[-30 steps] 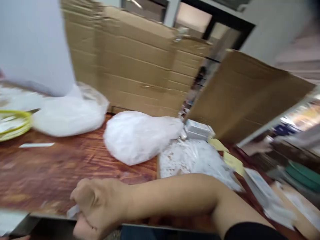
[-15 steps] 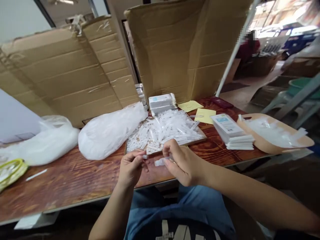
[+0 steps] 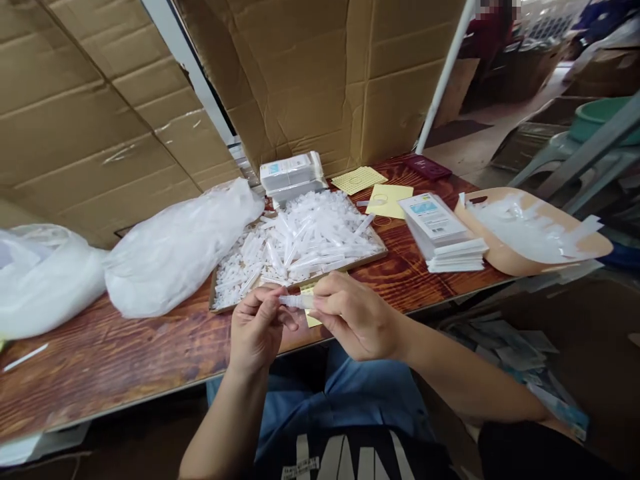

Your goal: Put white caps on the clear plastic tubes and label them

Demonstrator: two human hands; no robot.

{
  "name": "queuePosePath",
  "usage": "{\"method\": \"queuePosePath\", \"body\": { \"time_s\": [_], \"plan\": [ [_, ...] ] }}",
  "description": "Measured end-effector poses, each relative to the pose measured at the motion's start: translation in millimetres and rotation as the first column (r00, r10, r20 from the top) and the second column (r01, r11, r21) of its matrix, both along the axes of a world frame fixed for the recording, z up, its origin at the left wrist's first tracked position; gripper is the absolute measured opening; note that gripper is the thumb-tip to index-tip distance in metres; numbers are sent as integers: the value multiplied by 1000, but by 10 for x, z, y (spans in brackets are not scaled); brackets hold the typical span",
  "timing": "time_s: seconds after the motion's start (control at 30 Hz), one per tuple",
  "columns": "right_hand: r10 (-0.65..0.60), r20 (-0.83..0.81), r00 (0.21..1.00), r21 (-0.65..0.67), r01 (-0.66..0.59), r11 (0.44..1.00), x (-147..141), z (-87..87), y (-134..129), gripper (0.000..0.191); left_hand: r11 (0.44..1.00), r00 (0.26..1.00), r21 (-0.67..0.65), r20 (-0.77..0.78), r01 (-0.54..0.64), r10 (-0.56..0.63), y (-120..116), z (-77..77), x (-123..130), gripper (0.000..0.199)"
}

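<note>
In the head view, my right hand (image 3: 357, 320) is closed around a small translucent plastic tube (image 3: 299, 302), which lies nearly level and points left. My left hand (image 3: 256, 330) pinches a small clear cap (image 3: 283, 300) at the tube's left end; fingertips partly hide where the two meet. Just beyond my hands is a shallow cardboard tray (image 3: 357, 264), heaped with clear tubes (image 3: 320, 237) and, on its left side, small whitish pieces (image 3: 235, 270). Part of a yellow sticker sheet (image 3: 313, 320) shows beneath the tube, near the table's front edge.
Plastic bags (image 3: 175, 250) lie on the left of the wooden table (image 3: 165, 360). Wrapped card packs (image 3: 290, 170) stand behind the tray. At right are a card stack (image 3: 435, 223), yellow sheets (image 3: 393, 201) and a peach basin (image 3: 505, 263). Cardboard (image 3: 310, 80) walls the back.
My hands have come together, bringing the tube's open end to the cap in my left hand. The camera view has shifted, so the table's contents appear further left and higher.
</note>
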State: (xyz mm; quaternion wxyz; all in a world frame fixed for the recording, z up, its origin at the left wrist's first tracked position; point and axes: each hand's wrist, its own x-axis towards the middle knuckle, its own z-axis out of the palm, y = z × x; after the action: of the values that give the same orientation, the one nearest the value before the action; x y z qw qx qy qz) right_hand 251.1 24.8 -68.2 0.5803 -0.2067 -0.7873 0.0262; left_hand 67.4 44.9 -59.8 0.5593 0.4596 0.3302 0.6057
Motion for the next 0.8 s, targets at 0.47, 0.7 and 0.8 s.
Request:
{"method": "queuePosePath", "body": {
  "time_s": [0.47,0.7,0.8],
  "plan": [
    [-97,-40,994,-119,92,989,-299,-214,-79,16,991,990,1,47,133,-133,2,-317,-89,19],
    [-84,-140,987,-234,49,971,-508,-384,-7,20,992,991,-43,59,120,-117,33,-534,-170,25],
    [-54,-219,974,-313,-18,950,-608,-462,32,18,995,994,-62,72,84,-79,81,-572,-224,24]
  ]
}}
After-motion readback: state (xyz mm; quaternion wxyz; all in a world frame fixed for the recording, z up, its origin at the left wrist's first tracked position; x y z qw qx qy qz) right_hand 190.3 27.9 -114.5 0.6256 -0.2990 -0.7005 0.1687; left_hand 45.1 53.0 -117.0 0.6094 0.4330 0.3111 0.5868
